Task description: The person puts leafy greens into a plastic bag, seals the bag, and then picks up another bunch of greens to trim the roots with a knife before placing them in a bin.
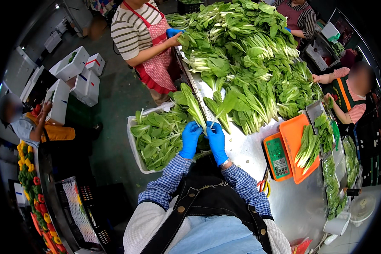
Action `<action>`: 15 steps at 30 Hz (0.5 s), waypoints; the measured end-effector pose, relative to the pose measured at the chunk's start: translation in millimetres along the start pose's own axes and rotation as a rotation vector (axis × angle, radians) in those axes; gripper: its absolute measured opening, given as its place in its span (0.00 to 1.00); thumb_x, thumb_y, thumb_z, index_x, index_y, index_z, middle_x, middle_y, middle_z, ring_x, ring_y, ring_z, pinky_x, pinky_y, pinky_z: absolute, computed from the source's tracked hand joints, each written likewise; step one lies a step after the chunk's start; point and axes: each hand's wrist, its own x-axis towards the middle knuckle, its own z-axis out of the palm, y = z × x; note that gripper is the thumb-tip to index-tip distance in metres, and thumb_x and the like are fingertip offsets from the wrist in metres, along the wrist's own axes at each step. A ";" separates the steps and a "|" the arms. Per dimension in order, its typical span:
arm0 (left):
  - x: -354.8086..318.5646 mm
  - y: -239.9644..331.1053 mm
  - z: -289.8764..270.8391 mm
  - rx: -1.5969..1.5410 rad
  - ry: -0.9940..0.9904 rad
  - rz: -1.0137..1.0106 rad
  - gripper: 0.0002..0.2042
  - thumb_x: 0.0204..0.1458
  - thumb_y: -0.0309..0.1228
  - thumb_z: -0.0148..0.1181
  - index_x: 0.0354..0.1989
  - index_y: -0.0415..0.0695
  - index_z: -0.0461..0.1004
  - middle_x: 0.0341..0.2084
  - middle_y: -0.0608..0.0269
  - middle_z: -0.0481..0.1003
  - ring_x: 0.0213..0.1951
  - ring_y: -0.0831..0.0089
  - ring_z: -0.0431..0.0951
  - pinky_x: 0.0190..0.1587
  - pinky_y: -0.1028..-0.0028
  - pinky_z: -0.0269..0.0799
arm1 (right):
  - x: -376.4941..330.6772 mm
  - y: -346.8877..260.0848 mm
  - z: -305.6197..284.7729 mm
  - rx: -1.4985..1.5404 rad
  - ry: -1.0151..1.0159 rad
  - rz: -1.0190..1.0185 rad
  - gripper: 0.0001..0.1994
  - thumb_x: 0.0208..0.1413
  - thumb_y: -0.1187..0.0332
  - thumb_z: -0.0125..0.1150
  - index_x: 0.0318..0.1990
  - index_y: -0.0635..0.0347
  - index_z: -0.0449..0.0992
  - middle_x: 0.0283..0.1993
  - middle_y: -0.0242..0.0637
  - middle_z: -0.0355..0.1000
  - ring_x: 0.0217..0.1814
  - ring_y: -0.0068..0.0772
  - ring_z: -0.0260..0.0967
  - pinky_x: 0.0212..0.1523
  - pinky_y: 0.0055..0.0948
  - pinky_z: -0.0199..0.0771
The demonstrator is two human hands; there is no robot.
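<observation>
My left hand [191, 140], in a blue glove, is closed round the base of a bok choy head [192, 106], its leaves pointing up and away. Close beside it my right hand [216, 143], gloved too, pinches the pale stalk of a single bok choy leaf [227, 106]. Both hands are over the near left edge of the metal table [258, 146]. A big heap of bok choy [249, 55] covers its far part. Below and left of my hands stands a white crate [136, 148] lined with plastic and full of loose green leaves [158, 137].
An orange scale [277, 155] and an orange tray [293, 127] holding greens are on my right, with scissors [264, 186] nearby. Bagged greens [332, 186] line the right side. Co-workers stand around the table. White foam boxes [72, 65] and peppers [38, 199] are at left.
</observation>
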 end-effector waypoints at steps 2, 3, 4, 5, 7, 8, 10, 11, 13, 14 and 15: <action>1.5 0.2 1.2 0.025 0.025 0.000 0.15 0.46 0.17 0.52 0.45 0.35 0.66 0.35 0.60 0.74 0.36 0.75 0.74 0.39 0.78 0.70 | -0.7 -4.3 0.8 0.014 -0.038 0.111 0.14 0.55 0.69 0.51 0.47 0.64 0.68 0.39 0.35 0.71 0.36 0.24 0.69 0.29 0.20 0.71; 2.3 1.7 1.1 0.039 0.039 0.002 0.15 0.46 0.18 0.52 0.45 0.35 0.66 0.35 0.60 0.74 0.36 0.75 0.74 0.40 0.79 0.70 | 0.0 -4.4 1.5 0.024 -0.071 0.143 0.14 0.56 0.68 0.50 0.48 0.64 0.68 0.38 0.35 0.71 0.35 0.24 0.70 0.29 0.20 0.71; 3.0 3.4 1.6 0.033 0.049 0.003 0.14 0.47 0.18 0.53 0.44 0.35 0.67 0.36 0.60 0.74 0.37 0.75 0.74 0.40 0.79 0.69 | 1.3 -4.3 1.0 0.033 -0.105 0.175 0.15 0.56 0.66 0.50 0.48 0.63 0.68 0.38 0.36 0.71 0.34 0.24 0.70 0.28 0.19 0.71; 3.5 5.6 2.6 0.027 0.058 0.006 0.14 0.47 0.18 0.53 0.44 0.36 0.67 0.36 0.60 0.74 0.37 0.76 0.73 0.40 0.79 0.69 | 3.4 -4.7 0.2 0.042 -0.140 0.206 0.15 0.57 0.65 0.49 0.49 0.63 0.68 0.38 0.36 0.72 0.33 0.25 0.71 0.27 0.19 0.70; 3.2 6.8 0.5 -0.003 0.065 0.013 0.14 0.48 0.18 0.54 0.45 0.35 0.67 0.37 0.59 0.74 0.38 0.76 0.74 0.41 0.79 0.69 | 9.5 -1.3 -1.6 0.084 -0.149 0.200 0.15 0.57 0.65 0.49 0.48 0.63 0.69 0.38 0.36 0.72 0.31 0.26 0.71 0.27 0.19 0.70; 3.9 5.8 1.6 -0.048 0.086 0.018 0.13 0.48 0.18 0.54 0.43 0.35 0.68 0.37 0.59 0.74 0.38 0.75 0.74 0.42 0.79 0.69 | 13.2 -0.4 -2.8 0.105 -0.158 0.197 0.15 0.58 0.64 0.49 0.48 0.63 0.69 0.37 0.36 0.72 0.30 0.26 0.71 0.27 0.18 0.70; 4.2 9.0 -2.1 -0.123 0.108 0.035 0.11 0.48 0.18 0.53 0.41 0.35 0.69 0.38 0.59 0.74 0.39 0.74 0.74 0.42 0.78 0.70 | 16.1 -6.5 1.7 0.120 -0.163 0.123 0.14 0.58 0.64 0.49 0.46 0.63 0.70 0.38 0.34 0.72 0.34 0.25 0.70 0.31 0.20 0.71; 2.6 11.7 -0.6 -0.157 0.106 0.037 0.09 0.49 0.18 0.52 0.40 0.36 0.70 0.37 0.60 0.74 0.38 0.74 0.74 0.42 0.77 0.70 | 17.2 -3.1 1.2 0.229 -0.161 0.090 0.12 0.56 0.67 0.50 0.45 0.62 0.71 0.39 0.33 0.72 0.35 0.23 0.69 0.33 0.21 0.70; 0.2 -2.0 -8.9 -0.023 0.001 0.110 0.08 0.51 0.25 0.52 0.39 0.39 0.71 0.34 0.61 0.73 0.39 0.72 0.73 0.43 0.75 0.70 | 15.7 -3.0 -2.8 0.298 -0.188 0.055 0.13 0.56 0.67 0.49 0.46 0.62 0.70 0.40 0.33 0.70 0.39 0.24 0.67 0.38 0.24 0.70; -11.8 16.4 5.2 -0.220 0.056 0.061 0.08 0.51 0.26 0.53 0.39 0.39 0.71 0.35 0.61 0.73 0.40 0.71 0.73 0.44 0.73 0.70 | 24.6 9.0 -9.7 0.344 -0.208 0.103 0.14 0.56 0.67 0.48 0.47 0.63 0.69 0.38 0.33 0.70 0.39 0.25 0.67 0.38 0.24 0.70; -2.9 -0.1 -2.8 -0.196 -0.004 0.113 0.09 0.51 0.26 0.53 0.41 0.38 0.70 0.36 0.60 0.73 0.40 0.71 0.73 0.44 0.72 0.70 | 32.9 20.0 -14.9 0.363 -0.209 0.090 0.14 0.57 0.68 0.48 0.48 0.63 0.69 0.39 0.33 0.69 0.39 0.26 0.68 0.37 0.24 0.70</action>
